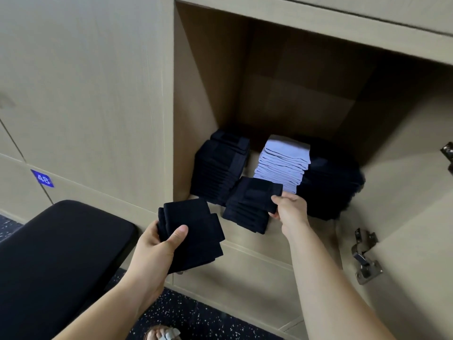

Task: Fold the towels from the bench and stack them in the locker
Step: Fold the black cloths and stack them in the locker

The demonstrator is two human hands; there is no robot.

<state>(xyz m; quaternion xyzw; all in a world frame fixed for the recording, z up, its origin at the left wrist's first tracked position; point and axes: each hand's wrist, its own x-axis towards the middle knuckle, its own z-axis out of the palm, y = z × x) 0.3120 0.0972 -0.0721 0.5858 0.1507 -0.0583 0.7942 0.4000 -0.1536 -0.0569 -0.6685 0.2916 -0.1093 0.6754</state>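
My left hand (157, 244) grips a small bundle of folded dark navy towels (193, 234) in front of the open locker (210, 99), thumb on top. My right hand (290, 209) pinches the right edge of the top folded navy towel (257, 195) on a short navy stack (245, 217) at the locker's front edge. Behind it stand a taller navy stack (220, 168) on the left and a stack of light blue towels (284, 160) in the middle. A dark heap (331, 177) fills the right side of the locker floor.
The black padded bench (56, 258) lies at the lower left. The locker's open door (404, 217) with metal hinges (365, 256) stands at the right. A closed locker door carries a blue label 48 (43, 178). Speckled dark floor (208, 320) and a sandalled foot (161, 334) lie below.
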